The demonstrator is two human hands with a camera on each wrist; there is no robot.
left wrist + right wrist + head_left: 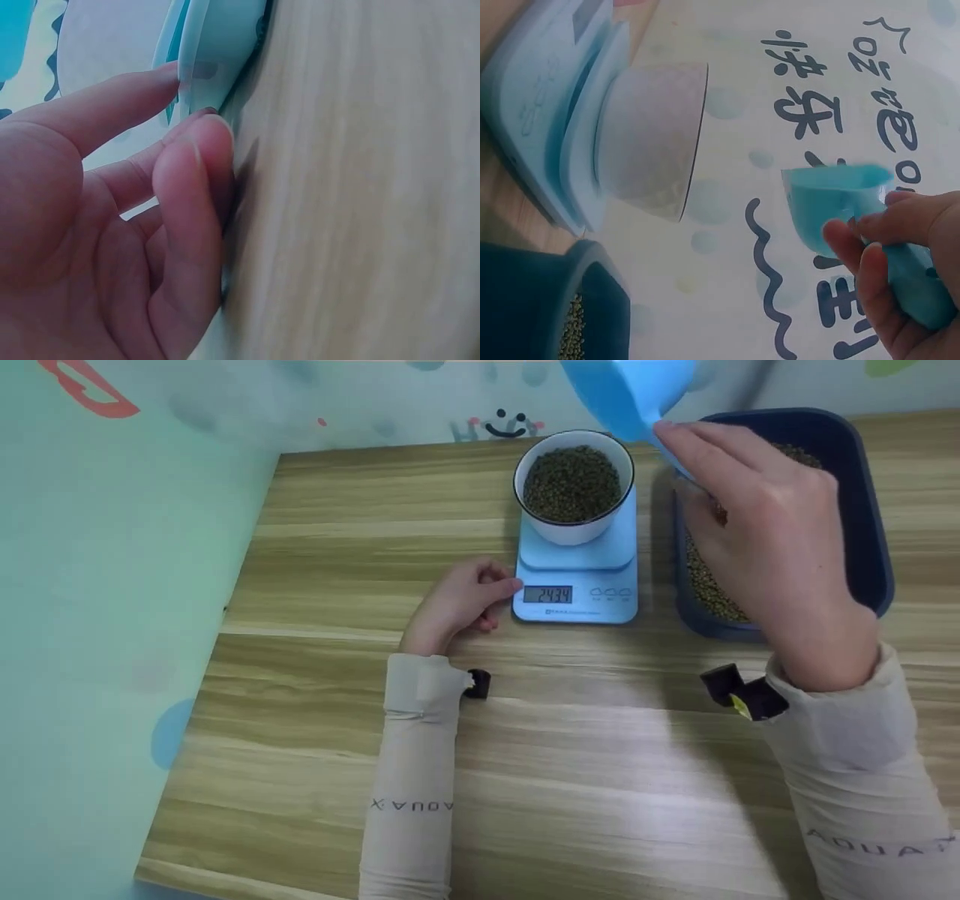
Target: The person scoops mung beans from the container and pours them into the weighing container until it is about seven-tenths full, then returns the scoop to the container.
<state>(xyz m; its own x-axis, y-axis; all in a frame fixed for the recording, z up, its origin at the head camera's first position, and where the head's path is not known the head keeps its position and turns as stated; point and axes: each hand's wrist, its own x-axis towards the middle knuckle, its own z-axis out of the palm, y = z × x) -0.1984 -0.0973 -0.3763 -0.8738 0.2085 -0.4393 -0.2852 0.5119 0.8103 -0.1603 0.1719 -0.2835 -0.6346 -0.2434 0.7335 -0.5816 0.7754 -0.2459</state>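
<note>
A white bowl (572, 534) with a dark rim, filled with small green beans or grains (572, 484), stands on a light-blue kitchen scale (577, 556). The scale's display (548, 595) shows lit digits. My left hand (469, 596) is at the scale's front left edge; in the left wrist view its thumb (142, 90) lies on that edge, with curled fingers (187, 210) close below. High above the table, my right hand (772, 510) grips a blue scoop (637, 394) by its handle. The scoop's cup (825, 210) is raised behind and right of the bowl.
To the right of the scale stands a dark blue bin (862, 502) holding more grains (712, 589). A printed wall (397, 405) with a smiling face borders the wooden table (330, 547) at the back; another wall (112, 585) runs along the left.
</note>
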